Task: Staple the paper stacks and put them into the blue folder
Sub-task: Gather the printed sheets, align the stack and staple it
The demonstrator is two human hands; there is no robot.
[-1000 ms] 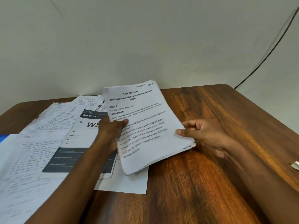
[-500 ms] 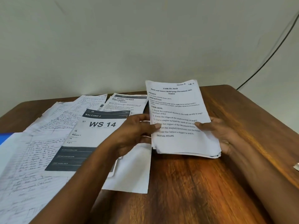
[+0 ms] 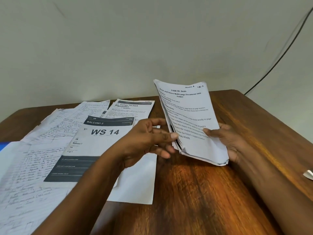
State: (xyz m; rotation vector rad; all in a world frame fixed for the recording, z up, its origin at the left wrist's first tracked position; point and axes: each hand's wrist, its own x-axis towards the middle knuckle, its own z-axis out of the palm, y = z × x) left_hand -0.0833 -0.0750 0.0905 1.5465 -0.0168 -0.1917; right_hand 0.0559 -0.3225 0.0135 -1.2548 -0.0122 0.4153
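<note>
A paper stack (image 3: 191, 119) is held tilted above the table (image 3: 203, 192), toward its far right corner. It is gripped at its right edge by the right hand (image 3: 227, 141), thumb across the top sheet, while the left hand (image 3: 149, 141) touches its left edge with fingers loosely spread. The step in hand appears to be squaring the sheets before stapling. No stapler is seen; one must be found next. A blue sliver (image 3: 3, 145) at the table's left edge may be the folder
</note>
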